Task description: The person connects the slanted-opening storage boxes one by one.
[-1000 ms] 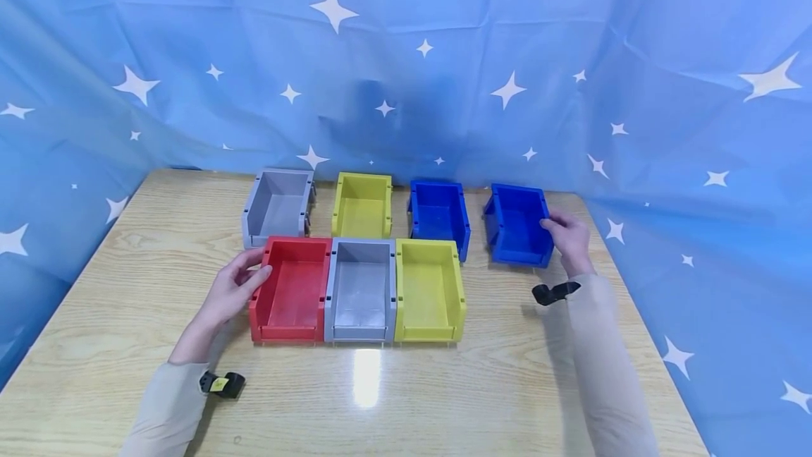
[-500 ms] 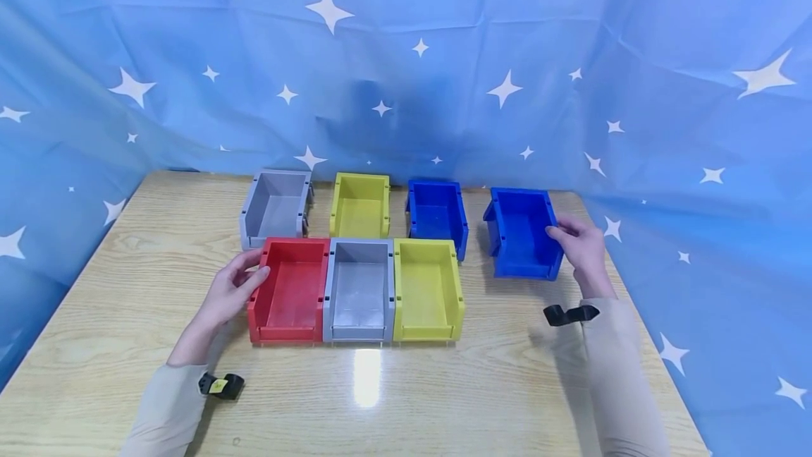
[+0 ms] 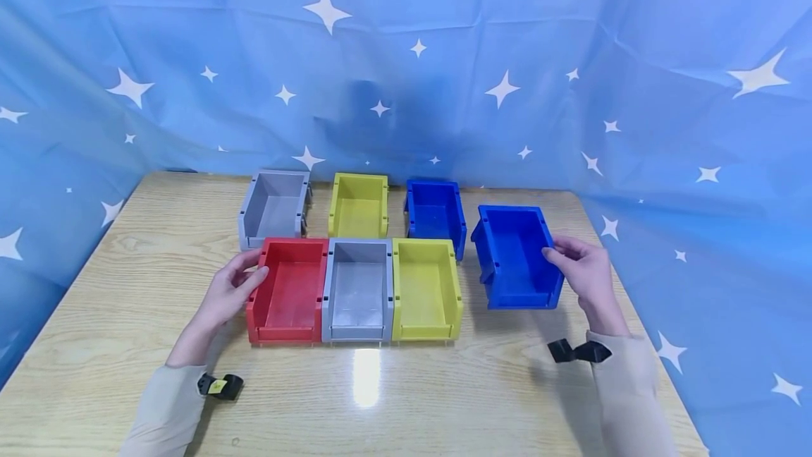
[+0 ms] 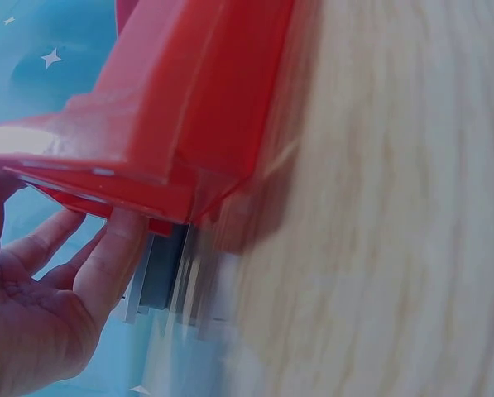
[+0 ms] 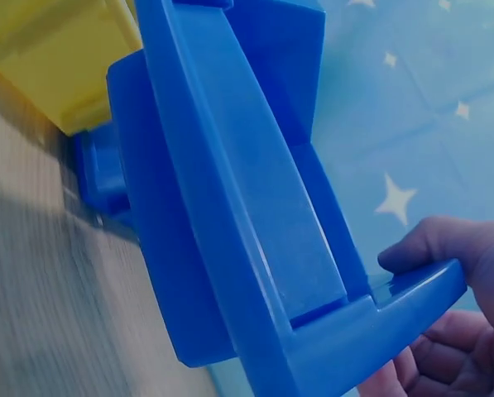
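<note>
Pinching the right-hand wall of the blue bin: right hand, thumb over the rim on the inside, fingers outside, seen in both head and right wrist views. Bin sits right of the front row, apart from it; it looks raised off the table, with its shadow below. Left hand pinches the left wall of the red bin the same way, thumb inside.

Handling (judged): hard moulded plastic, stiff, probably light with nothing visible inside, not fragile; smooth surface could slip a bit. Side rim is a good hold, since the thumb hooks over it. One-sided grip may let the far side droop; holding near the middle of the wall should limit that.

Further out: red bin, front gray bin and front yellow bin stand side by side. Behind them, spaced apart: back gray bin, back yellow bin, back blue bin. Starred blue cloth behind.

Versus 1.0 s ago: held blue bin was level with the back row; now nearer the person, larger in view, right hand moved with it. Left hand and the other bins look unchanged.
</note>
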A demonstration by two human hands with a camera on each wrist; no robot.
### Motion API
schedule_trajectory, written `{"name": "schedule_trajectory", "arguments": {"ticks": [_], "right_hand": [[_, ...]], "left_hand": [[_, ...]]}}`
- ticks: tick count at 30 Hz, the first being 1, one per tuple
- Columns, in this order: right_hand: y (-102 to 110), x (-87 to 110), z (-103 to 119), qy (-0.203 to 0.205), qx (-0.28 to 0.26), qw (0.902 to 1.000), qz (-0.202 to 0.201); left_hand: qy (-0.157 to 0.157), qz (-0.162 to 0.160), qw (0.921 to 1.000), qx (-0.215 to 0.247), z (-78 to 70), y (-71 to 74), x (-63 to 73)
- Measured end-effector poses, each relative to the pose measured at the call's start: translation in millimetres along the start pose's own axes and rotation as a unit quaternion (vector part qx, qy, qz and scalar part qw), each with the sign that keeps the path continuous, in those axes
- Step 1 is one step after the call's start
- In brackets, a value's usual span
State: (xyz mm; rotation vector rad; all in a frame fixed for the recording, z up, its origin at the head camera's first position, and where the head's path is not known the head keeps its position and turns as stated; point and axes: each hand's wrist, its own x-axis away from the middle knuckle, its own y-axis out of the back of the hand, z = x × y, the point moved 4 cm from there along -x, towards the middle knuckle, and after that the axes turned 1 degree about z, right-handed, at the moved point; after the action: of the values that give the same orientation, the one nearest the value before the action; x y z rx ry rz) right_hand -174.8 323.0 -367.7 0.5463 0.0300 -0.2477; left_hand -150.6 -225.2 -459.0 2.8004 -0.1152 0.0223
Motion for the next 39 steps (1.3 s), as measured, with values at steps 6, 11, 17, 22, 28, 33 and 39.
{"name": "schedule_trajectory", "arguments": {"ticks": [6, 11, 17, 22, 28, 33, 39], "right_hand": [[-4.8, 22.1, 3.4, 0.005, 0.013, 0.9999, 0.006], [-11.4, 31.4, 5.3, 0.008, 0.010, 0.9999, 0.000], [-19.3, 36.1, -0.5, -0.010, 0.009, 0.9999, -0.002], [-22.5, 35.5, -2.2, -0.013, 0.005, 0.9999, -0.001], [-23.9, 33.6, 3.1, -0.012, 0.002, 0.9999, 0.001], [-23.5, 33.0, 7.4, -0.014, 0.008, 0.9999, 0.002], [-25.1, 33.4, 6.3, -0.020, 0.023, 0.9995, 0.004]], "left_hand": [[-0.005, -0.003, 1.0000, 0.002, 0.8, -0.4, -0.2], [-0.014, -0.006, 0.9999, 0.004, 0.8, -0.3, 0.1], [-0.013, -0.002, 0.9999, 0.000, 0.1, -0.2, -0.3], [-0.012, 0.001, 0.9999, -0.002, -0.7, -0.1, -0.4], [-0.009, 0.002, 1.0000, 0.001, 0.9, -0.1, -0.7], [-0.009, 0.001, 1.0000, 0.001, 0.9, -0.5, -0.5], [-0.016, -0.002, 0.9999, -0.005, 0.9, -0.3, -0.4]]}}
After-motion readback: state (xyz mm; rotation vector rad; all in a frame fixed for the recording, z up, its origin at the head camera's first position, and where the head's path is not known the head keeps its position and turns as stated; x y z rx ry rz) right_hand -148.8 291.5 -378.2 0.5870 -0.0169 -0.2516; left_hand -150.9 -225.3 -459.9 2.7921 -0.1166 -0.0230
